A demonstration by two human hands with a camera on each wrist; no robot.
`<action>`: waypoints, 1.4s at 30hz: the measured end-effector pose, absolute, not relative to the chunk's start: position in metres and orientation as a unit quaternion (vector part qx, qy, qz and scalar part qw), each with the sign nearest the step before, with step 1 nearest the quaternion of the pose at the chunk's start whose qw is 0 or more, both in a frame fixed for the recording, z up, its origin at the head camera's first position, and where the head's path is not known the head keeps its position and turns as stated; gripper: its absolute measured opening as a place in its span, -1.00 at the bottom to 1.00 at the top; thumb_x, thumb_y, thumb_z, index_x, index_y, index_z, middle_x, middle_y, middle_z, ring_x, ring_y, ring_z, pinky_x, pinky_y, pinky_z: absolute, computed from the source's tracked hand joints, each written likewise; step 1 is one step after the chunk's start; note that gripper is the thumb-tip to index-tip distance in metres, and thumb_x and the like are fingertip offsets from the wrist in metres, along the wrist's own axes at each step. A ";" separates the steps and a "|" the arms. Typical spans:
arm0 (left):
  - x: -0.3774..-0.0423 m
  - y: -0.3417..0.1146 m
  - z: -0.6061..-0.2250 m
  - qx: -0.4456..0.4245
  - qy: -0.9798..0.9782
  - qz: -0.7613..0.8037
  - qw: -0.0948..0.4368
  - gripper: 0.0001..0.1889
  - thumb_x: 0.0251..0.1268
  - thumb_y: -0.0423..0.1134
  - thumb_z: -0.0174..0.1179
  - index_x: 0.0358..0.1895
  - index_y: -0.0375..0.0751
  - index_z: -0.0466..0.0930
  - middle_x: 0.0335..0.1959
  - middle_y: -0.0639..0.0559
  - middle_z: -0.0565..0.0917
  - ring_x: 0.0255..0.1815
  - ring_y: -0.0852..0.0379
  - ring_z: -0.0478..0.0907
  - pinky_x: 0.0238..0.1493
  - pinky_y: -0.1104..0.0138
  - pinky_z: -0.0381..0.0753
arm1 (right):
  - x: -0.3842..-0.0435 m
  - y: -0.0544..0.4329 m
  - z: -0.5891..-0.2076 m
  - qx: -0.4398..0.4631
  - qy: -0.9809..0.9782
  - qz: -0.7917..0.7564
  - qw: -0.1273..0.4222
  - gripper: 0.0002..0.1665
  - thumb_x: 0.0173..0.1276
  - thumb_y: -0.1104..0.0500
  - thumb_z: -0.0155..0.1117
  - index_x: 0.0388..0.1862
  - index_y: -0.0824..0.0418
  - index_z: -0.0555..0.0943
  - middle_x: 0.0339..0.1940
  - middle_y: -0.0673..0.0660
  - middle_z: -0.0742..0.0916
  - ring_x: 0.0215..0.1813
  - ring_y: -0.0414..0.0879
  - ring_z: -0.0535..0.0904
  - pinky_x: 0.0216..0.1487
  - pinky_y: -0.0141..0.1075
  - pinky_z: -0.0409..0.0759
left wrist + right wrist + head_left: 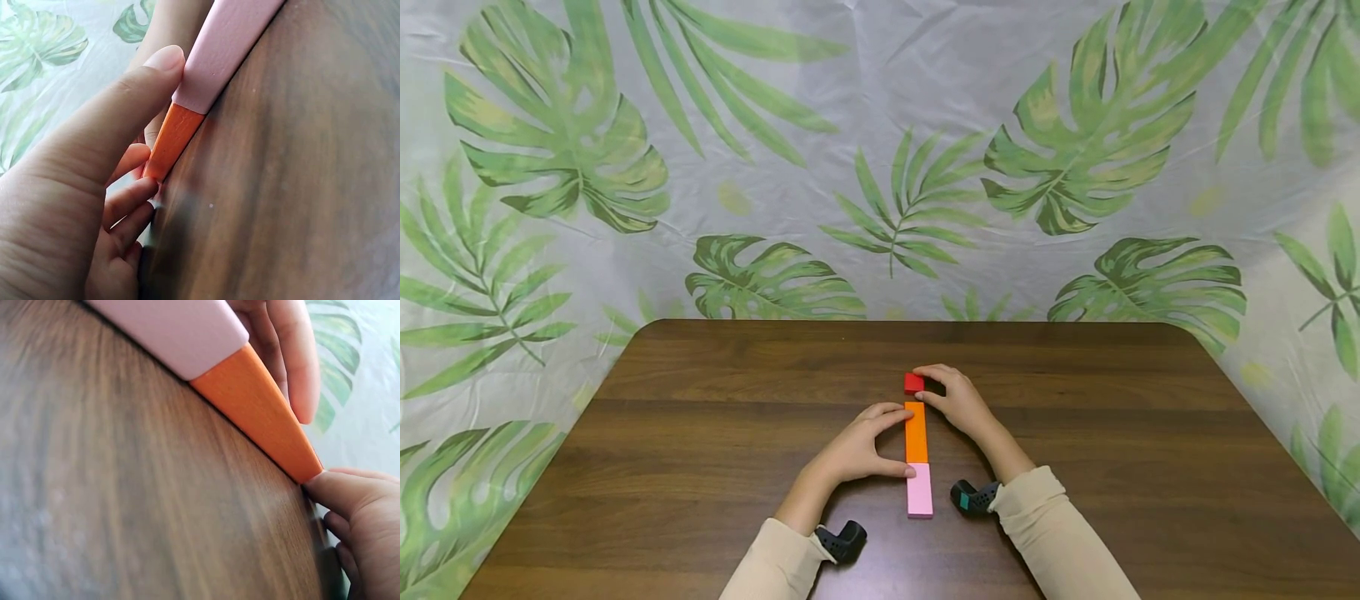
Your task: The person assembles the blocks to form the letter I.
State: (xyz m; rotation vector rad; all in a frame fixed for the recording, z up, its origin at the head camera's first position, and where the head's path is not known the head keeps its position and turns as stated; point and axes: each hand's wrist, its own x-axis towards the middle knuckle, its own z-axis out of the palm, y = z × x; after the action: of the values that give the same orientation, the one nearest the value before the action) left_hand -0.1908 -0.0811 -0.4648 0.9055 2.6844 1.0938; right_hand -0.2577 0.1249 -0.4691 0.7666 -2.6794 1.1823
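On the brown table [685, 467] an orange block [916, 437] and a pink block [919, 492] lie end to end in a line, the pink one nearer. My left hand [857, 446] is spread along their left side: its thumb tip touches the pink block, and its fingertips rest at the far part of the orange one. Just beyond the orange block is a small red block [913, 383]. My right hand [958, 404] pinches it between the thumb on its near side and a finger on its far side. In the right wrist view the red block is hidden.
Each wrist wears a black camera, the left one [842, 542] and the right one [973, 498] close to the tabletop. Behind the table's far edge hangs a pale cloth [917, 100] printed with green leaves.
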 end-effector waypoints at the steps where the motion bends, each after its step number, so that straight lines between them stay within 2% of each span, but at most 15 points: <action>1: -0.191 -0.081 -0.465 0.297 0.883 0.360 0.052 -0.15 -0.22 0.18 0.37 0.25 -0.04 0.34 0.24 0.06 0.28 0.25 0.12 0.17 0.20 0.19 0.21 | -0.258 0.125 -0.469 0.252 -0.884 0.389 0.055 -0.55 0.17 0.20 0.28 0.07 0.23 0.53 0.03 0.14 0.57 0.11 0.06 0.42 0.12 -0.01 0.31; 21: -0.190 -0.081 -0.465 0.299 0.880 0.367 0.048 -0.16 -0.22 0.18 0.36 0.24 -0.05 0.35 0.23 0.06 0.29 0.24 0.13 0.18 0.19 0.19 0.22 | -0.257 0.125 -0.468 0.246 -0.884 0.395 0.043 -0.51 0.18 0.17 0.28 0.12 0.20 0.50 0.07 0.13 0.55 0.14 0.06 0.38 0.15 0.02 0.27; 28: -0.190 -0.080 -0.465 0.297 0.875 0.380 0.042 -0.15 -0.22 0.18 0.36 0.25 -0.06 0.34 0.21 0.07 0.32 0.22 0.12 0.22 0.19 0.19 0.22 | -0.257 0.127 -0.467 0.222 -0.873 0.434 0.038 -0.47 0.24 0.03 0.20 0.16 0.21 0.45 0.07 0.12 0.54 0.10 0.01 0.42 0.14 -0.06 0.31; 33: -0.191 -0.081 -0.466 0.289 0.869 0.403 0.012 -0.17 -0.19 0.15 0.36 0.24 -0.10 0.35 0.17 0.05 0.37 0.19 0.11 0.27 0.17 0.18 0.25 | -0.253 0.129 -0.461 0.215 -0.864 0.452 0.057 -0.44 0.32 -0.04 0.06 0.21 0.24 0.40 0.15 0.15 0.48 0.16 0.06 0.36 0.16 0.00 0.27; 36: -0.192 -0.082 -0.466 0.278 0.867 0.413 -0.016 -0.21 -0.08 0.15 0.30 0.25 -0.14 0.32 0.18 0.00 0.37 0.20 0.09 0.28 0.17 0.15 0.25 | -0.249 0.130 -0.456 0.209 -0.861 0.458 0.073 -0.42 0.36 -0.07 -0.01 0.25 0.21 0.35 0.22 0.15 0.43 0.22 0.07 0.30 0.18 0.02 0.23; 42: -0.192 -0.083 -0.463 0.232 0.872 0.423 -0.081 -0.26 0.17 0.13 0.09 0.35 -0.17 0.13 0.31 -0.05 0.21 0.30 0.01 0.13 0.23 0.08 0.12 | -0.239 0.134 -0.442 0.216 -0.859 0.454 0.101 -0.39 0.42 -0.06 -0.12 0.38 0.10 0.15 0.36 0.12 0.23 0.35 0.06 0.09 0.24 0.06 0.09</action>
State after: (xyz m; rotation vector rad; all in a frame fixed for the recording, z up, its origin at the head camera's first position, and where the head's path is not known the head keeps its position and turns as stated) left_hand -0.1925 -0.0833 -0.4629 0.7683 2.8907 1.4033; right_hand -0.2385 0.1342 -0.4420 0.6372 -2.5368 1.3410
